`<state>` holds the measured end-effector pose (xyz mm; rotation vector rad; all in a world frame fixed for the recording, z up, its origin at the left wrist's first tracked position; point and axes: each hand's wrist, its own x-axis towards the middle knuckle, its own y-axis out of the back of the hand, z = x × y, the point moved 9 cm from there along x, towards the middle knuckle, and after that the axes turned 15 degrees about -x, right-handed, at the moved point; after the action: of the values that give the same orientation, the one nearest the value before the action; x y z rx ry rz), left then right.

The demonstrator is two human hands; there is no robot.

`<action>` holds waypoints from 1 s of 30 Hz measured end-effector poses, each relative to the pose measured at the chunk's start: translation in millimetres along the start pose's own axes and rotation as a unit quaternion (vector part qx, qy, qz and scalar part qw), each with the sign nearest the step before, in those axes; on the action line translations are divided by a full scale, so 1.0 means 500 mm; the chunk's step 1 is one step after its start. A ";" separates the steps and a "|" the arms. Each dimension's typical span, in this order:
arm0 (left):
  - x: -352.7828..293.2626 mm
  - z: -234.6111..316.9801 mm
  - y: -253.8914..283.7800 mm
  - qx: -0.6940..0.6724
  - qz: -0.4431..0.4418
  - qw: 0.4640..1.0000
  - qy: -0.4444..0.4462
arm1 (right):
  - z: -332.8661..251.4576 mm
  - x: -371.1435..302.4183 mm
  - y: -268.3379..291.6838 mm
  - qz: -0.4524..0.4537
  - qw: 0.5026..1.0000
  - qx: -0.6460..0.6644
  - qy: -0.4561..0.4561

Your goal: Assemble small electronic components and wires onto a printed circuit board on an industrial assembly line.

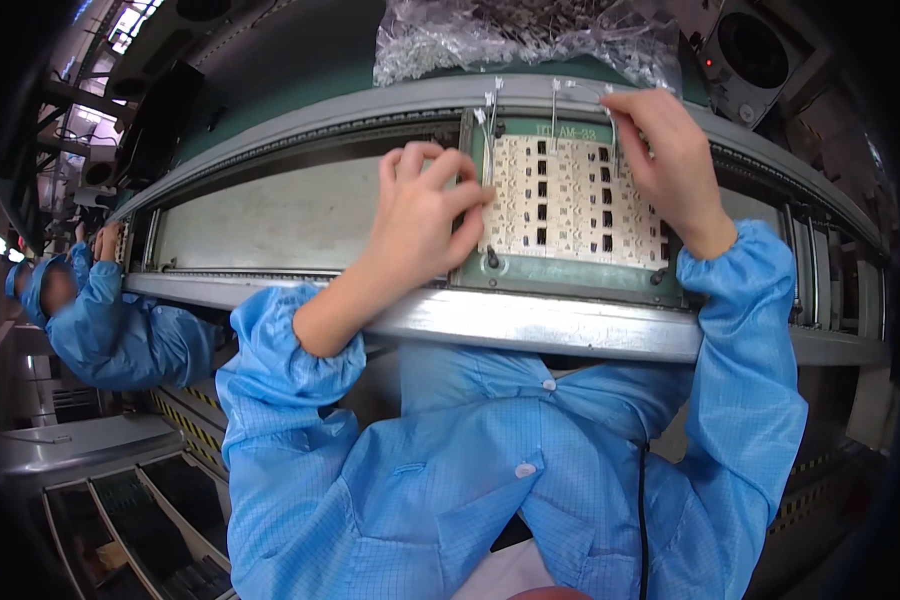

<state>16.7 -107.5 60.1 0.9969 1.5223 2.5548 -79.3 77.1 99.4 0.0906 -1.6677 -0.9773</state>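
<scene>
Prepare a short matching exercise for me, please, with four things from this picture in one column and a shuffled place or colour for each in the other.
Column one
1. Plastic bag
2. Left hand
3. Right hand
4. Circuit board panel

Column two
A. Over the panel's upper right part
B. Cream, with rows of black components
C. Clear and crinkled, at the top of the picture
D. Beside the panel's left edge

Right pairs: 1-C, 2-D, 3-A, 4-B
</scene>
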 end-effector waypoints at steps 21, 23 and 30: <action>0.522 -0.322 -0.157 0.111 -0.017 0.993 0.043 | -0.025 -0.039 -0.042 -0.077 0.985 0.093 -0.120; 0.523 -0.292 -0.161 0.141 -0.030 0.988 0.059 | -0.003 -0.035 -0.036 -0.090 0.977 0.108 -0.162; 0.493 -0.282 -0.184 0.143 -0.179 0.973 0.019 | 0.046 -0.029 -0.027 -0.085 0.959 0.119 -0.242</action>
<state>-281.3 -92.9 68.3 0.6153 1.9168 2.1606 -99.1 88.5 79.5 0.1681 -2.2573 -0.9705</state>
